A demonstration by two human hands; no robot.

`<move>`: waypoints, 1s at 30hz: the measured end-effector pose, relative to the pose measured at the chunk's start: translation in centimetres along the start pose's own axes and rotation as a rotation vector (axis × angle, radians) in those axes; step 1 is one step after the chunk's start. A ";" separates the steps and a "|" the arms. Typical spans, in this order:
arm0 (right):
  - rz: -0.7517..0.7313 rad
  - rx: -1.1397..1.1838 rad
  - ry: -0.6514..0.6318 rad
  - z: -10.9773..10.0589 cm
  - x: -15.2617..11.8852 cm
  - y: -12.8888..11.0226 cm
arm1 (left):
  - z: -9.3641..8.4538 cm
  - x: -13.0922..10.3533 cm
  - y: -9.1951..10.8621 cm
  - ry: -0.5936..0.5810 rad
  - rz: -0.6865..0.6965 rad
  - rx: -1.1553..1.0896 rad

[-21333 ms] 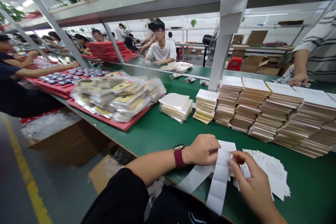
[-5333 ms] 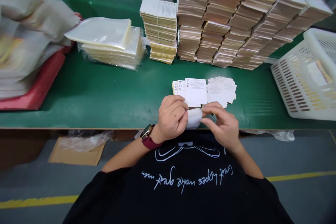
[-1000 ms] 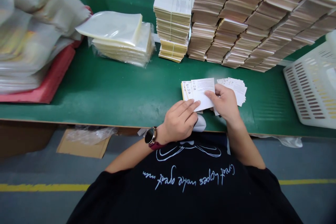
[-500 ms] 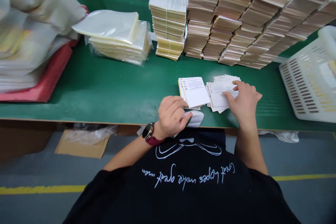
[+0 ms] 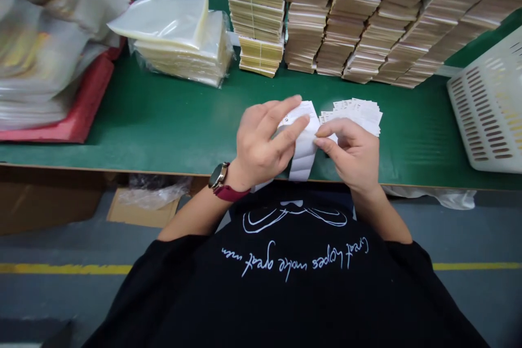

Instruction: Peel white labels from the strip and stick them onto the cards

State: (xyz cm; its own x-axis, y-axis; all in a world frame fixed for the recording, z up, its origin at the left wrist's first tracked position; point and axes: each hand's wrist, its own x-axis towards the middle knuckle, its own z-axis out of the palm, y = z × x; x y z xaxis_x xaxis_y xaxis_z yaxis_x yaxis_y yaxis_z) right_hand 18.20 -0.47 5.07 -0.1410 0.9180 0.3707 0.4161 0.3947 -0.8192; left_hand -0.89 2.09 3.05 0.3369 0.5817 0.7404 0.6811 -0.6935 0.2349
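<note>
A white paper strip (image 5: 304, 162), with faint creases across it, runs from under my left hand down to the table's front edge. My left hand (image 5: 269, 138), with a dark watch at its wrist, has the upper part of the strip in it. Its index and middle fingers reach over a stack of white printed cards (image 5: 309, 110), and its thumb is hidden. My right hand (image 5: 350, 149) is closed, thumb and index finger pinching the strip's right edge. Behind that hand lies a fanned pile of white cards (image 5: 362, 111), partly covered by it.
Tall stacks of cards (image 5: 354, 27) stand along the back, beside a banded stack (image 5: 253, 11). Clear plastic sleeves (image 5: 167, 24) lie at left, near bagged bundles (image 5: 44, 60) on a red tray (image 5: 81, 114). A white basket (image 5: 485, 114) stands at right.
My right hand has left the fanned cards and come left to the strip. My left hand has moved up over the card stack, with more of the strip showing. The view has shifted slightly.
</note>
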 end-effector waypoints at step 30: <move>0.149 -0.305 0.001 2.1 3.4 2.1 | 1.3 -4.0 0.9 0.029 0.126 -0.115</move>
State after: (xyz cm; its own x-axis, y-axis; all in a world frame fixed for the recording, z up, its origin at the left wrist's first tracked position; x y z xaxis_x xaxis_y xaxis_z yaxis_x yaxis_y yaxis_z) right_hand 16.72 3.55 3.74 -0.0569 0.9647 0.2572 0.6819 0.2257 -0.6958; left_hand -0.80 -0.35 -0.53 0.3949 0.4752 0.7863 0.5552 -0.8054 0.2079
